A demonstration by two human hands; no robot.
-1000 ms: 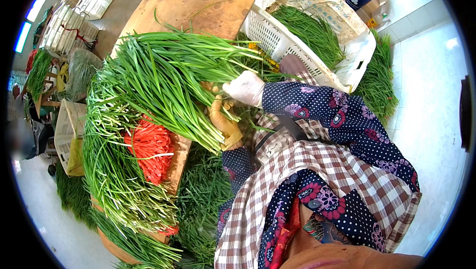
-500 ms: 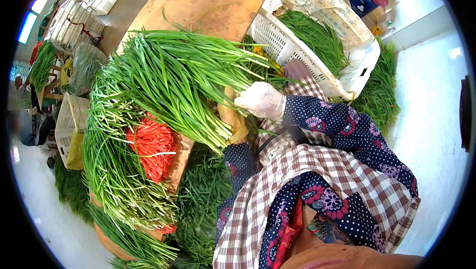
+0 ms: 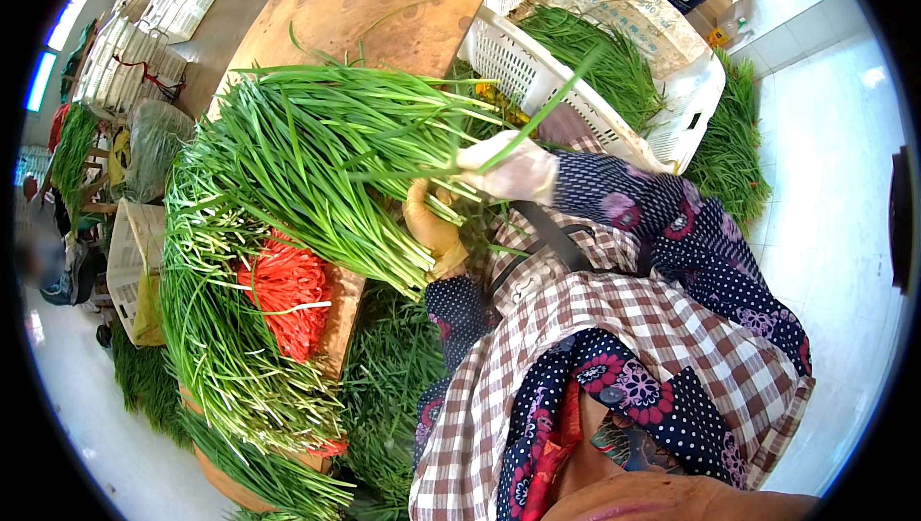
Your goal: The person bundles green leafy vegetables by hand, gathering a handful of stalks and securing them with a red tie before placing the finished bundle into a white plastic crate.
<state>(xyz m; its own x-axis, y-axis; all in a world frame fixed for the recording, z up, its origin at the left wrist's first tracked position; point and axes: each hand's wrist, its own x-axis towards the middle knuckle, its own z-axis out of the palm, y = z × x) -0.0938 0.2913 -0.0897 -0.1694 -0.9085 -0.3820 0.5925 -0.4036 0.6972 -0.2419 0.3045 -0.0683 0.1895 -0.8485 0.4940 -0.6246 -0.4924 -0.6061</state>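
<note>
A thick bundle of long green chives (image 3: 326,161) lies across the wooden board, leaf tips pointing left. My left hand (image 3: 434,231), in a yellow glove, grips the bundle from below near its cut ends. My right hand (image 3: 513,171), in a white glove, closes on the top of the same ends, and one loose stalk (image 3: 552,99) sticks up from it toward the crate. A heap of red rubber bands (image 3: 283,291) sits just below the bundle.
A white plastic crate (image 3: 537,75) holding more chives stands behind my hands. Chive heaps (image 3: 225,367) ring the round wooden table (image 3: 384,3) at left, and another pile (image 3: 734,152) lies right of the crate. Stacked white crates (image 3: 144,32) sit far left.
My right hand has shifted a little to the right along the cut ends. A single stalk now stands up from it. The left hand keeps its hold underneath.
</note>
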